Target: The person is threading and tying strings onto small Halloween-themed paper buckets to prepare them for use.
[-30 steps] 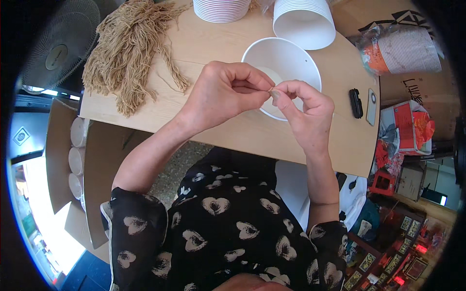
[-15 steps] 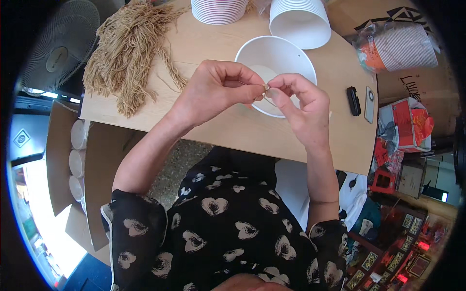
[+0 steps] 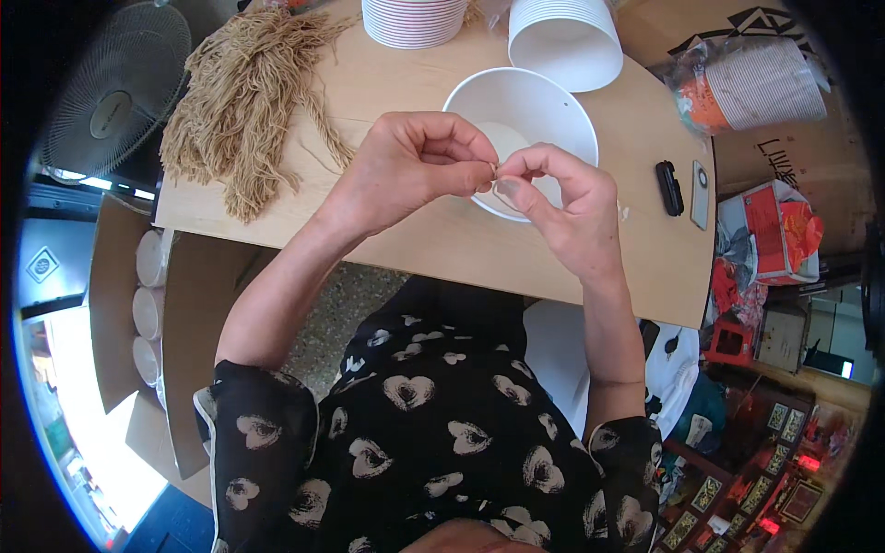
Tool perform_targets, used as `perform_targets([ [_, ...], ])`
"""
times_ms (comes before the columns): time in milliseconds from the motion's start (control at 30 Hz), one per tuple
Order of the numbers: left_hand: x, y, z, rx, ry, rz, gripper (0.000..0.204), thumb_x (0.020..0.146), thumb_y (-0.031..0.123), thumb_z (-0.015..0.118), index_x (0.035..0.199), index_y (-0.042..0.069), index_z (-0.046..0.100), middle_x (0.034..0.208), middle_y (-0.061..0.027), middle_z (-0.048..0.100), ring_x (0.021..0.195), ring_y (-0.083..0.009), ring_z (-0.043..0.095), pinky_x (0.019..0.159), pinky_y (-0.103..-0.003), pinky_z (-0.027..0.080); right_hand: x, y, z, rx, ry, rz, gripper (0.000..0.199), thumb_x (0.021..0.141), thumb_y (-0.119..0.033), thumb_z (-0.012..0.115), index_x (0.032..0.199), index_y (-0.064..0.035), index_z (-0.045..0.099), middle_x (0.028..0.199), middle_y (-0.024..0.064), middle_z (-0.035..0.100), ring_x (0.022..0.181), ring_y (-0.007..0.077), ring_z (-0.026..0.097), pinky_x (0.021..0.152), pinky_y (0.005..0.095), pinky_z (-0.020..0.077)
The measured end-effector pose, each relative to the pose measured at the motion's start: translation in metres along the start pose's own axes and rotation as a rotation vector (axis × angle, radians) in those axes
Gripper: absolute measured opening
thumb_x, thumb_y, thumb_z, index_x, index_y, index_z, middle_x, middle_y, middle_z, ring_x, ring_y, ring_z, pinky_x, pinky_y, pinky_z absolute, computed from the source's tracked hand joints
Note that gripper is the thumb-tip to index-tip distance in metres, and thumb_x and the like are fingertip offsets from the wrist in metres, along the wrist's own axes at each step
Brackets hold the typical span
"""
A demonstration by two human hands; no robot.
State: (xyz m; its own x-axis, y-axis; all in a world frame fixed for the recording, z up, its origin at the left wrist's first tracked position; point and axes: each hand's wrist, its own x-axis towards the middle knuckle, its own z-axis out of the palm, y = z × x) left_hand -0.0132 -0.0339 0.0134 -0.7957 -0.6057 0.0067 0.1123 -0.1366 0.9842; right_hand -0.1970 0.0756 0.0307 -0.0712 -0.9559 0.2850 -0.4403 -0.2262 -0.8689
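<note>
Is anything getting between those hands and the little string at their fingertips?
Nothing visible. The left hand and right hand both appear to pinch the thin string directly; the white tub shows behind them, not between.

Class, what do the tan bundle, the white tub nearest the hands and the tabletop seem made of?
Tan bundle: matt fibre, perhaps cotton or jute; loose, stringy strands show.
White tub: smooth, coated paper or plastic; its thin, evenly shaded wall leaves that open.
Tabletop: probably low-sheen, wood-look laminate, from its even, pale colour.
</note>
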Motion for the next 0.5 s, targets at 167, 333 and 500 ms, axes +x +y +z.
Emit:
perform_targets([
  [167, -0.0015, -0.0055, 0.0002, 0.0, 0.015, 0.083, 0.011, 0.086, -0.001, 0.073, 0.096, -0.001, 0.069, 0.087, -0.0049, 0.072, 0.082, -0.0088, 0.069, 0.077, -0.022, 0.057, 0.0038, -0.0042, -0.0049, 0.241, -0.031, 0.209, 0.014, 0.093, -0.002, 0.061, 0.104, 0.0058, 0.065, 0.085, 0.0055, 0.07, 0.079, 0.0091, 0.065, 0.077, 0.0254, 0.0514],
  [333, -0.0013, -0.0048, -0.0016, 0.02, -0.01, 0.095, 0.01, 0.086, -0.004, 0.073, 0.095, -0.002, 0.067, 0.09, -0.0065, 0.072, 0.087, -0.0113, 0.07, 0.081, -0.023, 0.057, 0.0053, -0.0045, -0.0037, 0.165, -0.098, 0.166, 0.018, 0.093, -0.002, 0.062, 0.109, 0.0061, 0.064, 0.091, 0.0064, 0.069, 0.083, 0.0091, 0.065, 0.076, 0.0227, 0.051],
  [500, -0.001, -0.003, -0.0014, 0.058, -0.013, 0.101, 0.01, 0.087, -0.003, 0.073, 0.095, -0.001, 0.067, 0.091, -0.0061, 0.072, 0.087, -0.0106, 0.069, 0.081, -0.023, 0.057, 0.0067, -0.001, -0.0035, 0.142, -0.091, 0.132, 0.017, 0.091, 0.001, 0.066, 0.107, 0.0054, 0.066, 0.091, 0.0062, 0.069, 0.083, 0.0094, 0.066, 0.075, 0.0223, 0.0515],
])
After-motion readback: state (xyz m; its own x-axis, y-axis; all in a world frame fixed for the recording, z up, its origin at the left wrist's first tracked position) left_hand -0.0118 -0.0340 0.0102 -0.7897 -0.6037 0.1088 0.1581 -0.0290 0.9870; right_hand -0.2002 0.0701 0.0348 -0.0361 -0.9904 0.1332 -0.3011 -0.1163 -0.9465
